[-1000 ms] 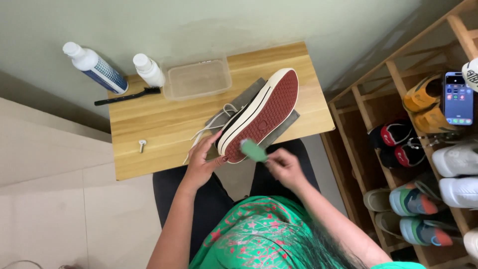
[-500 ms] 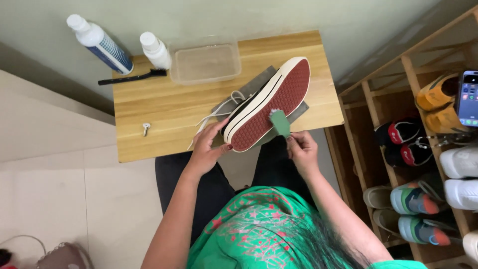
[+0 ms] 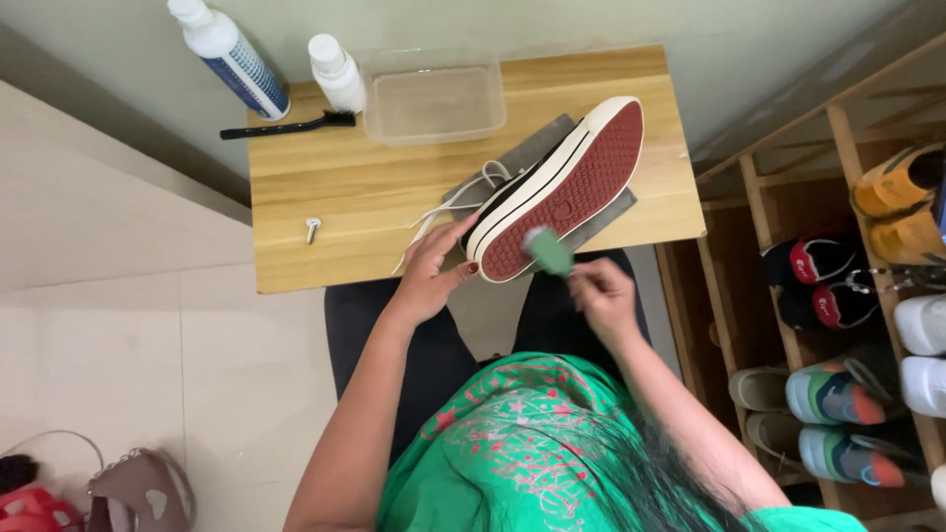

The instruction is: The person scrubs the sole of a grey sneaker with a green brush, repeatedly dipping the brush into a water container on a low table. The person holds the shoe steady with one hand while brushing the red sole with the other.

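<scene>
Left hand (image 3: 432,274) clamped on black canvas sneaker (image 3: 552,187), tipping red rubber sole toward right hand (image 3: 601,296); right hand pinches small green brush (image 3: 548,251) against sole edge.

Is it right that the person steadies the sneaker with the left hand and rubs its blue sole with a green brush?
Not quite: the sole is red, not blue, as the head view shows. The left hand does steady the sneaker, and the right hand holds the green brush against it.
</scene>
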